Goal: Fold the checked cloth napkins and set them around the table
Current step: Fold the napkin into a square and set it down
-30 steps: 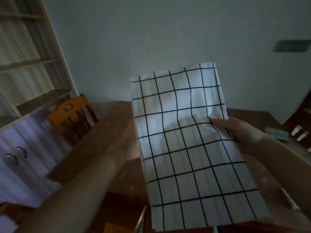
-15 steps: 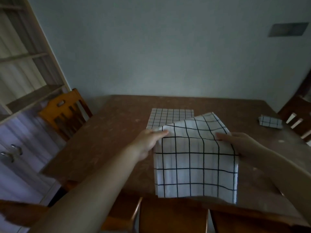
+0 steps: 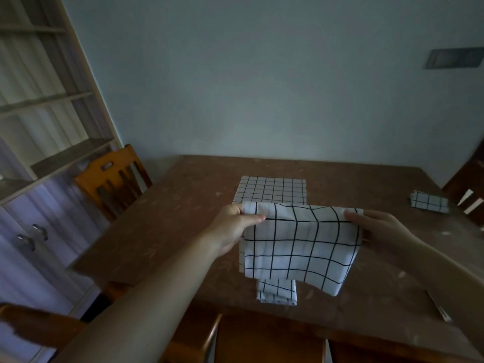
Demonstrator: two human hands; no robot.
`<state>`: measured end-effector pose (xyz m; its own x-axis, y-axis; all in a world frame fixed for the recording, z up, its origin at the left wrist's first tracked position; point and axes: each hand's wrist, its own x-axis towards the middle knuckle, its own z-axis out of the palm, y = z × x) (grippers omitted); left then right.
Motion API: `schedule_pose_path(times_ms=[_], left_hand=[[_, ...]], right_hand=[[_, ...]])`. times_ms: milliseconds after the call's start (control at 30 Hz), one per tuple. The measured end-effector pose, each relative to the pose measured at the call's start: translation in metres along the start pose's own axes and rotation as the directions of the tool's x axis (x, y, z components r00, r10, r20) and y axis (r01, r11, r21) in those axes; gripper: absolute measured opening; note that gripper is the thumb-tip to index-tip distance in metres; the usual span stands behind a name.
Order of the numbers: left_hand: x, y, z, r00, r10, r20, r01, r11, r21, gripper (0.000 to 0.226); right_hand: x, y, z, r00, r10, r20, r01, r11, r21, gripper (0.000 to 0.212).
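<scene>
Over the middle of the brown wooden table you've got a checked napkin held up by its top edge, doubled over so the rest hangs down toward the tabletop. Your left hand pinches the top left corner, thumb on the front and fingers tucked behind the cloth. Your right hand grips the top right corner the same way, with the fabric bunched a bit under it.

Just below the hanging cloth, a small folded napkin lies on the table near your edge, partly covered by the one you're holding. Behind it, further out, a flat napkin stack sits spread in a neat rectangle. Way over on the right side there's another folded napkin, close to a dark chair.

On the left an orange wooden chair is pushed up to the table, with a shelf unit and cabinet doors behind it. Lighting is pretty dim, so fine details are hard to make out.
</scene>
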<state>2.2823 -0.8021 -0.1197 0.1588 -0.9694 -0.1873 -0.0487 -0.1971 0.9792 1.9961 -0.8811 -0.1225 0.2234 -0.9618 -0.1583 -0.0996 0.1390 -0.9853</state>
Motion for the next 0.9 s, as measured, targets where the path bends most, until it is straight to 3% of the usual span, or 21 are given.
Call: schedule_pose_path(times_ms=[167,333,467,600,900], left_hand=[[0.010,-0.009,-0.012,0.999,0.021,0.042,-0.019,0.999,-0.033,0.006],[0.016,-0.017,-0.025,0.998,-0.023,0.060,0.027,0.998,-0.059,0.011],[0.021,-0.016,-0.033,0.997,-0.081,-0.008,0.081,0.995,-0.055,0.015],[0.031,-0.024,-0.046,0.993,-0.089,-0.081,0.088,0.996,-0.022,0.042],[0.034,-0.019,-0.059,0.983,-0.076,-0.165,0.068,0.996,-0.051,0.041]], right_hand=[[0.005,0.004,0.001,0.999,0.028,0.018,-0.029,0.999,0.046,0.018],[0.008,0.005,0.014,1.000,0.013,-0.013,-0.013,1.000,0.018,0.027],[0.012,0.004,0.019,0.999,0.001,-0.043,-0.001,1.000,-0.004,0.021],[0.011,0.002,0.024,0.998,-0.029,-0.052,0.024,0.995,-0.094,0.014],[0.007,-0.001,0.038,0.975,-0.163,-0.149,0.135,0.973,-0.188,0.061]])
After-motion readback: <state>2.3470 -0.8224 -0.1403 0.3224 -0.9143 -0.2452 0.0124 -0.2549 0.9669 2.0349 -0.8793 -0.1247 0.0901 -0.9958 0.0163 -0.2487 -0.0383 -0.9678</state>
